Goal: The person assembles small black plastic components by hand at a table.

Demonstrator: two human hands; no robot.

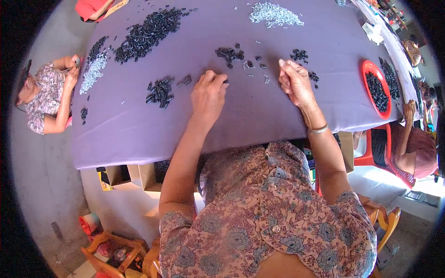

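Observation:
Over the purple-covered table (259, 106), my left hand (208, 95) is closed, its fingers curled together. At its fingertips shows the end of a small black piece (226, 81). My right hand (296, 83), with a bracelet at the wrist, is closed in a pinch; whatever lies in it is hidden. Between and beyond my hands lie a small black heap (229, 54) and a few silvery pins (250, 75). Left of my left hand is a pile of short black tubular pieces (160, 91). Beyond my right hand sit more black pieces (299, 56).
Farther back are a large black pile (150, 34) and a silvery heap (274, 15). An orange-red tray (364, 76) of black pieces stands at the right. A person (51, 99) works at the left edge, another (412, 153) sits at right. Cardboard boxes (148, 178) are under the table.

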